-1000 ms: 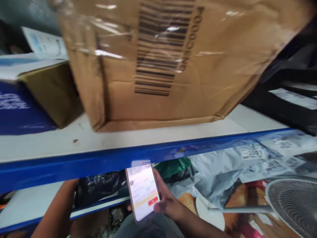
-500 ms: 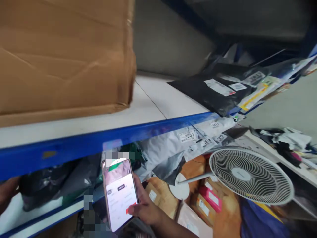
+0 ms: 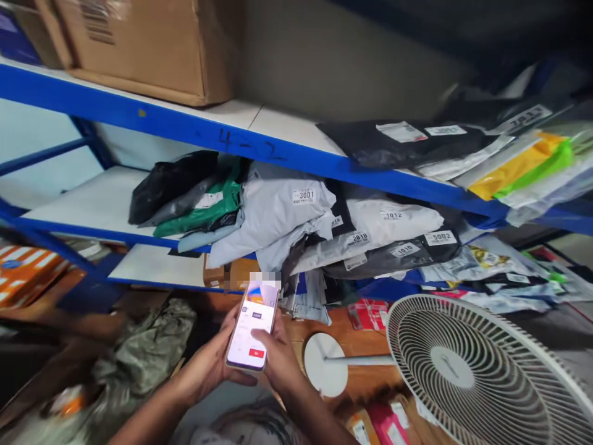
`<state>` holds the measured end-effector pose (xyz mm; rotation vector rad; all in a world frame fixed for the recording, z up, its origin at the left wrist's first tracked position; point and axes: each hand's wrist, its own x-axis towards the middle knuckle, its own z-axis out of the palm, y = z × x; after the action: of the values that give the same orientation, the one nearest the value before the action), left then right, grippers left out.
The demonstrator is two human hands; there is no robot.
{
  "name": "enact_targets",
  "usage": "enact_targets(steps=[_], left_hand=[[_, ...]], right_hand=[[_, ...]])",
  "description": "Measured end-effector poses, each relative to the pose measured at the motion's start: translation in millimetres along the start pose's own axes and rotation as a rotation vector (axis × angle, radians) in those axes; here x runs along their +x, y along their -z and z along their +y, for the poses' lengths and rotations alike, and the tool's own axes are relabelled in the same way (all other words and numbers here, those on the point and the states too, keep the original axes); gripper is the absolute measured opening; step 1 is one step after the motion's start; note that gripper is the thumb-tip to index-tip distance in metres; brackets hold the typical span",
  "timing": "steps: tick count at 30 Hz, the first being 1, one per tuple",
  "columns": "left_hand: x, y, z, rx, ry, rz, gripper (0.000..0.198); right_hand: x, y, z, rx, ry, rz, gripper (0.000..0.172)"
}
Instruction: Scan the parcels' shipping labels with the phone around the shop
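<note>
A lit smartphone (image 3: 248, 337) is held upright in both hands at the lower middle of the head view. My left hand (image 3: 218, 358) is closed around its left side and lower edge. My right hand (image 3: 277, 352) grips the right side, its thumb over the screen above a red button. Behind the phone, a shelf bears several bagged parcels: a grey-white mailer bag labelled 3001 (image 3: 282, 207), a green bag (image 3: 204, 213), a black bag (image 3: 173, 185) and a white bag labelled 1012 (image 3: 393, 216).
A brown cardboard box (image 3: 152, 55) sits on the upper blue-edged shelf (image 3: 185, 127), with a black parcel (image 3: 365, 142) farther right. A white standing fan (image 3: 467, 364) fills the lower right, its round base (image 3: 324, 364) on the floor. Crumpled grey-green sacking (image 3: 143, 352) lies lower left.
My left hand has come from the bags at the far left to the phone. The view has drawn back, showing more of the shelves; the phone sits farther right and looks smaller.
</note>
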<state>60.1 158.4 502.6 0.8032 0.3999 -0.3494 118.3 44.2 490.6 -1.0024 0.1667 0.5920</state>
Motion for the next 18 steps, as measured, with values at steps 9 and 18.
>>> enact_targets(steps=[9,18], left_hand=[[-61.2,-24.6,-59.9,0.015,0.082,0.037,0.076],[-111.1,1.4,-89.6,-0.117,0.007,-0.029,0.074]], right_hand=[[-65.0,28.6,21.4,-0.236,0.086,0.035,0.04],[-119.4,11.3,44.4,-0.301,0.119,-0.018,0.03]])
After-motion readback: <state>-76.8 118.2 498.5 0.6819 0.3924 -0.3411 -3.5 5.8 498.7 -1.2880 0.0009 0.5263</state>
